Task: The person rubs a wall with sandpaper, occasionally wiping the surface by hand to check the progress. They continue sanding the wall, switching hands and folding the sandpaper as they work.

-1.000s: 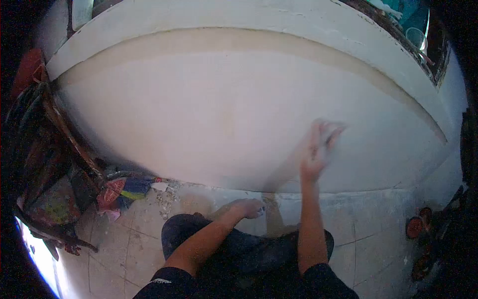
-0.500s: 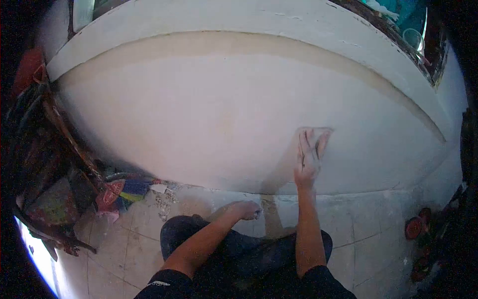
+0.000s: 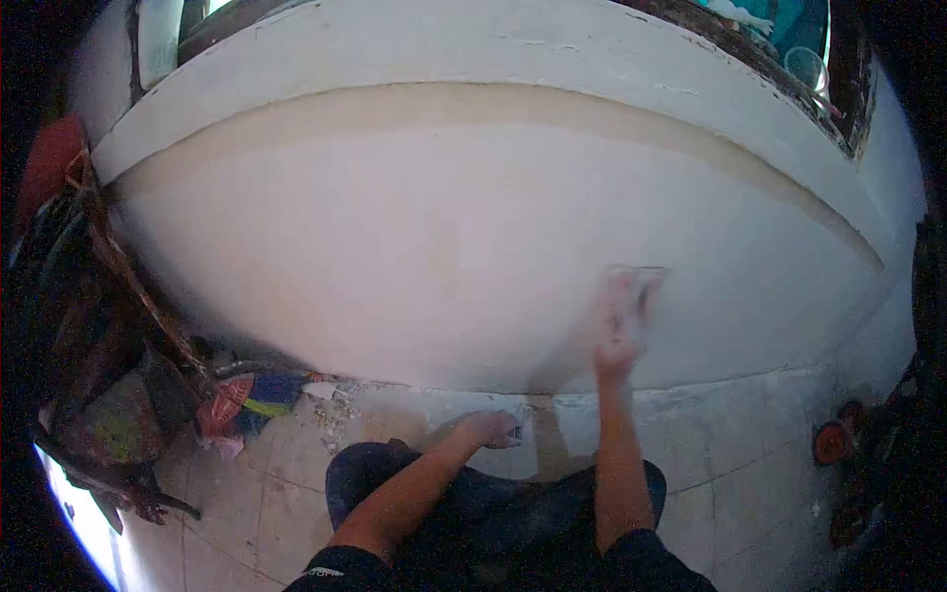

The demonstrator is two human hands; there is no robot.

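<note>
A broad pale wall (image 3: 375, 227) fills the middle of the view. My right hand (image 3: 626, 311) is pressed against its lower right part, over a thin flat pad whose straight upper edge shows above the fingertips; motion blurs the fingers. My left hand (image 3: 493, 430) is curled above my knees, near the foot of the wall, closed round a small object too small to name. Both hands look dusty.
A white ledge (image 3: 454, 49) runs above the wall, with a clear cup (image 3: 807, 67) at upper right. Colourful bags (image 3: 266, 393) and dark clutter lie at left. Floor tiles (image 3: 227, 493) spread below. A reddish object (image 3: 832, 444) sits at right.
The view has tilted slightly, so the wall sits lower in it. My right hand has shifted a little down and right, still at the wall. My left hand remains near my knees.
</note>
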